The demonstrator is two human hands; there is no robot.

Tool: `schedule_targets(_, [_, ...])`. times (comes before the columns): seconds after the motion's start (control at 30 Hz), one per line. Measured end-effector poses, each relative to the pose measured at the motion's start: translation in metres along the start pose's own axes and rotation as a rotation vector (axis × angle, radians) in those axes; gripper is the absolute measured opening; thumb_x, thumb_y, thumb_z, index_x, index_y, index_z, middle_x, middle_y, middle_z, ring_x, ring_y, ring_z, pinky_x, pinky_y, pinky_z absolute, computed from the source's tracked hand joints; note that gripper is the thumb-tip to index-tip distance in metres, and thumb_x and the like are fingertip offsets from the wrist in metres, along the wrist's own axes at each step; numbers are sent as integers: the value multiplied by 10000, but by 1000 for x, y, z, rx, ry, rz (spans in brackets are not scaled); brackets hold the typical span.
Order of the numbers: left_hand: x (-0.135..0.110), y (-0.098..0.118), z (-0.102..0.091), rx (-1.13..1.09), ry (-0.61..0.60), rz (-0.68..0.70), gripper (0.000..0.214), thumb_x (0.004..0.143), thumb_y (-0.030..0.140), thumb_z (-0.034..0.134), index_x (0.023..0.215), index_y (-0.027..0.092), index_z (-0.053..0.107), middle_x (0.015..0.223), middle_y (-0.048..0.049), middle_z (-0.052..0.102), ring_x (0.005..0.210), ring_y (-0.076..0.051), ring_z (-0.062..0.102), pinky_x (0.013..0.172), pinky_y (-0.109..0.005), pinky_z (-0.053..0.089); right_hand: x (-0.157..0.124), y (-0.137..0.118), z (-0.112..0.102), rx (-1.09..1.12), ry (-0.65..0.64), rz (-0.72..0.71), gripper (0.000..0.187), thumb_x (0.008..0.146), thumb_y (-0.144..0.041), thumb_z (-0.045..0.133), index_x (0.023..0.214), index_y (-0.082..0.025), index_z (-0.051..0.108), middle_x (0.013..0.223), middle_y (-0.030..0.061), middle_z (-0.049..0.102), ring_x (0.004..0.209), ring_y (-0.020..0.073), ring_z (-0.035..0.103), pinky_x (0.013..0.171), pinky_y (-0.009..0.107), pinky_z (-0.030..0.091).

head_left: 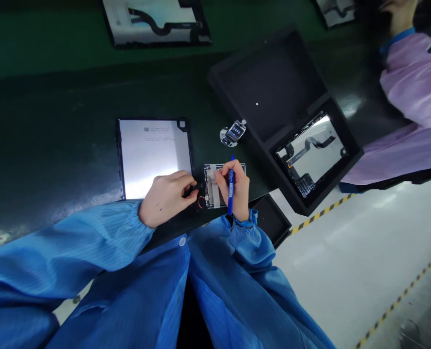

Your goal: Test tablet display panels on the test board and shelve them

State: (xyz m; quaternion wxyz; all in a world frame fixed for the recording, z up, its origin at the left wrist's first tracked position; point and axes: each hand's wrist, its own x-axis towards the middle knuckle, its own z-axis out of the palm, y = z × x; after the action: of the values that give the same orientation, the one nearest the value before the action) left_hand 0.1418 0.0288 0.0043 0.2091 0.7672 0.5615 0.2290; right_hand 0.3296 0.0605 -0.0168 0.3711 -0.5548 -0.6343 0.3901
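A circuit board (208, 196) with pale tape strips across it lies at the table's near edge. My right hand (239, 186) is over its right side, closed around a blue pen (231, 191). The thumb and fingers of that hand come down on the taped part. At the board's left edge, my left hand (170, 196) is pinched on a small black piece that I cannot make out. Thin red and black wires (201, 202) curl beside those fingertips. Just behind the left hand lies a screen panel (153, 150) with a bright silvery back and black rim.
A metal tally counter (233, 133) stands beyond the board. To the right, an open black case (266, 82) holds another panel (313, 150) with a flex cable. A further panel (161, 24) lies at the back. A co-worker's pink sleeve (411, 77) is at the far right.
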Motion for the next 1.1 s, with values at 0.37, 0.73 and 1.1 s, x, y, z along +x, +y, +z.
schedule_targets(0.37, [-1, -1, -1, 81, 3, 58, 174, 886, 211, 588, 776, 140, 702, 693, -4, 643, 582, -133, 584, 540, -263, 418, 0, -2, -1, -8, -14, 1, 201, 882, -321, 621, 809, -238, 453, 633, -81, 472, 511, 81, 436, 542, 228, 358])
schedule_targets(0.73, [2, 2, 2, 113, 10, 76, 145, 878, 178, 590, 826, 147, 722, 713, -7, 660, 575, -129, 593, 552, -254, 430, 7, -3, -13, -16, -220, -15, 196, 819, -258, 687, 854, -234, 495, 685, -78, 508, 561, 79, 455, 593, 223, 379])
schedule_targets(1.1, [6, 4, 3, 97, -44, 38, 161, 879, 160, 571, 782, 145, 699, 746, -34, 673, 625, -164, 622, 565, -289, 456, 2, -7, 1, -141, -142, -98, 261, 815, -371, 726, 867, -232, 511, 674, -77, 510, 560, 87, 486, 586, 239, 400])
